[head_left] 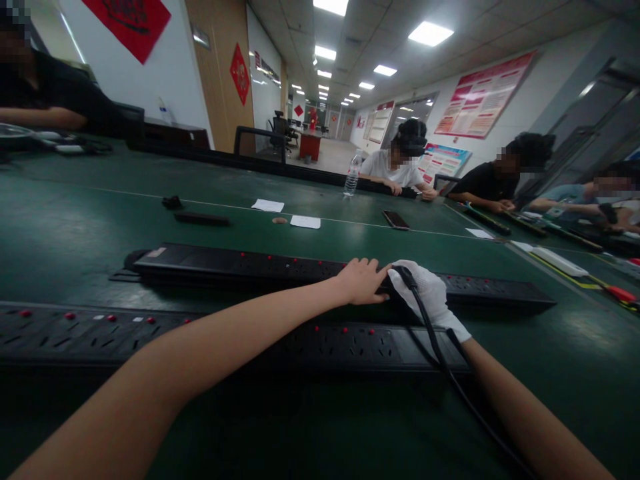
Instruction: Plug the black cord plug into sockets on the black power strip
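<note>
A long black power strip (225,261) with a row of sockets and small red parts lies across the table. My bare left hand (361,280) is laid over its middle, fingers across the top and thumb at the near side, gripping it. Beside it, my right hand (425,290), in a white glove, is closed around a black plug (406,277) at the strip. From the plug a black cable (450,373) runs down toward me. Whether the plug is in a socket is hidden by the glove. A second black power strip (330,343) lies nearer, partly beneath my left forearm.
Past the strips lie a small black piece (201,219), white papers (305,221) and a phone (396,220). A water bottle (353,175) stands near the far edge. Several people sit around the table. On the right are a white strip (560,261) and a red-handled tool (623,293).
</note>
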Demonstrator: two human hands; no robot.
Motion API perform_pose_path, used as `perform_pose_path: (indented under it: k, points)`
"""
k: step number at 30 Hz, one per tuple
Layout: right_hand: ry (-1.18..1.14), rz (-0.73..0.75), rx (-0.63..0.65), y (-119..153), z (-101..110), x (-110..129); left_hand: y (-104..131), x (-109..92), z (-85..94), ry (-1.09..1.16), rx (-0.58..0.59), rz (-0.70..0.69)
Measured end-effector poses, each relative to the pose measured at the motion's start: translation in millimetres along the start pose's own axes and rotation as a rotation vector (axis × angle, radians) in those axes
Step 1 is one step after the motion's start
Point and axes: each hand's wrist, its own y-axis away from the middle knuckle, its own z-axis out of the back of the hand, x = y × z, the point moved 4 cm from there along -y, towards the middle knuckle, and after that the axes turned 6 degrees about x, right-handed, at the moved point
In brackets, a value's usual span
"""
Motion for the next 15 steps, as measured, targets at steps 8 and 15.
perform_pose_path:
  k: [8,15]
  points:
    - [0.004,-0.007,0.012,-0.2,-0.6,-0.6,-0.3,-0.1,-0.2,-0.002,-0.002,-0.005]
    - [0.034,-0.019,-0.022,-0.1,-1.3,-0.6,0.3,-0.4,0.1,-0.002,-0.001,0.000]
